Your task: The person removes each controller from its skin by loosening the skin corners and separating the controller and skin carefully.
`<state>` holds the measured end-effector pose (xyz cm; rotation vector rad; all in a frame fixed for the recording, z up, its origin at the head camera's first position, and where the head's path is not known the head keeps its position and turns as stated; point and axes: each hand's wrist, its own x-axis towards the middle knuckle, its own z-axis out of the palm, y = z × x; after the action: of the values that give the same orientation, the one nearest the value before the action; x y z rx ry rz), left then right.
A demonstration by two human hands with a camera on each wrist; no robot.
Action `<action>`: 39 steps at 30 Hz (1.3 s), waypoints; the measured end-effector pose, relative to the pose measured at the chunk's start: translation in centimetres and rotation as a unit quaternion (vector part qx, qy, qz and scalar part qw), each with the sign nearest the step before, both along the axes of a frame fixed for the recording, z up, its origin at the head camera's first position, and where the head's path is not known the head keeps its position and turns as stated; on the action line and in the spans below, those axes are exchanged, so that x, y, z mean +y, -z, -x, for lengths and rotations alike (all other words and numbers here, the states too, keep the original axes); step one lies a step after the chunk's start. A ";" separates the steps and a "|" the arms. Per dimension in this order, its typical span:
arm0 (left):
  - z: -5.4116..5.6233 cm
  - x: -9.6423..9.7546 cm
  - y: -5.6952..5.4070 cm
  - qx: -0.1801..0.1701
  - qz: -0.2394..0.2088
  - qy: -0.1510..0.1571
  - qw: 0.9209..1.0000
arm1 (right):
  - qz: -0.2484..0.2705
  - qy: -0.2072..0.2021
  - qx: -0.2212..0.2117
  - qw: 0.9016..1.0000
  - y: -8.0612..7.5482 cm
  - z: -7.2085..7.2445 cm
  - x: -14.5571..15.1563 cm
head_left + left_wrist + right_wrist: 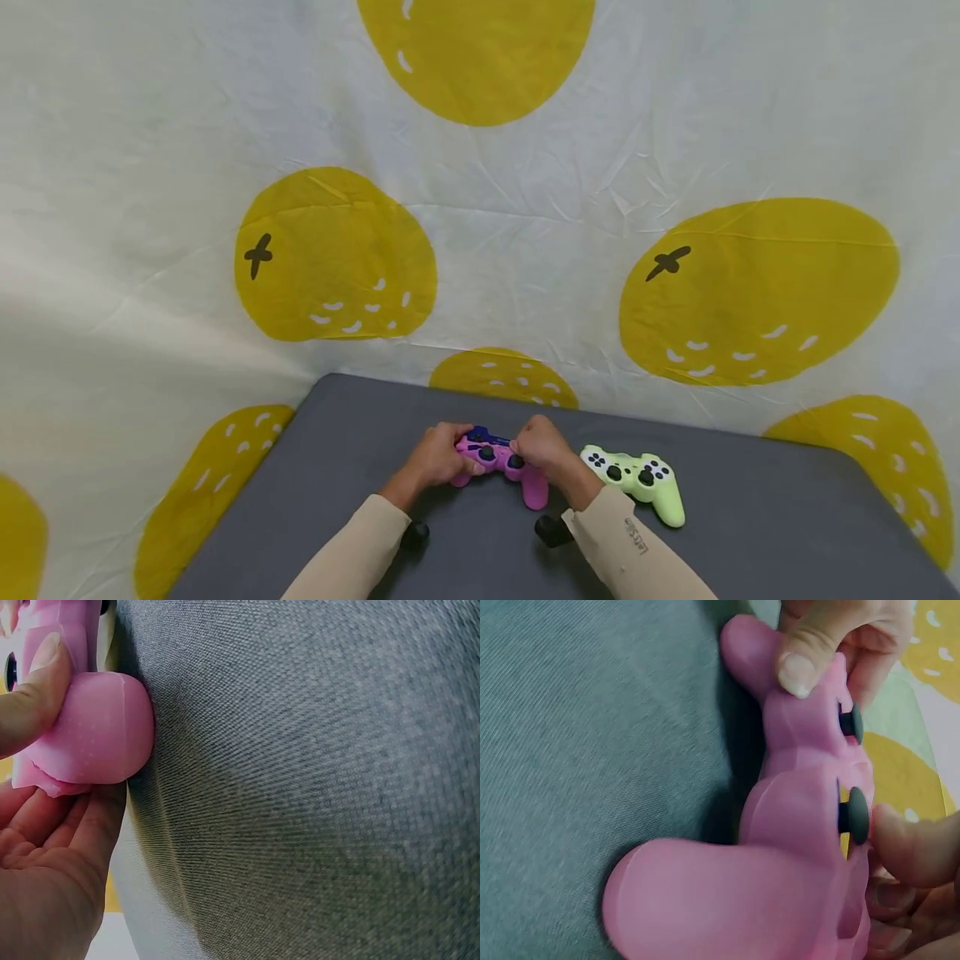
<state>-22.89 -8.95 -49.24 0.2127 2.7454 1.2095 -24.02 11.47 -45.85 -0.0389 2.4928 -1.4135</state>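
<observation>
A dark blue game controller (pixel 480 434) with black thumbsticks sits partly inside a pink silicone cover (pixel 535 490). Its blue upper edge shows bare in the head view. My left hand (pixel 433 457) grips the controller's left end through the cover. In the left wrist view the thumb lies on top of the pink cover (pixel 97 727), with fingers beneath a loose, crumpled edge. At the upper right side my right hand (pixel 546 446) has its fingers curled, pinching the cover's edge. The right wrist view shows its thumb (pixel 911 847) beside a thumbstick (pixel 856 816); the fingertips are partly hidden.
A second controller in a pale green cover (pixel 663 496) lies just right of my right forearm. All this is on a dark grey cloth-covered table (pixel 360 417). A white curtain with yellow fruit prints (pixel 525 283) hangs behind and at the sides.
</observation>
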 end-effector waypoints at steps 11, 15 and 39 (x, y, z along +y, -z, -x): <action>-0.3 -0.4 -0.2 -0.004 -0.014 -0.017 1.000 | 0.110 -0.024 -0.046 0.993 -0.4 0.1 0.9; -0.3 -0.5 -0.3 -0.006 -0.014 -0.019 1.000 | 0.064 -0.029 -0.001 0.998 -0.6 -0.5 0.8; -0.2 0.3 -0.4 0.005 -0.005 -0.017 1.000 | -0.041 -0.085 0.185 0.978 1.1 -2.1 1.8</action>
<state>-22.67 -8.63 -48.86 0.1738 2.7623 1.2341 -21.95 13.24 -46.94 -0.5323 2.7556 -1.3310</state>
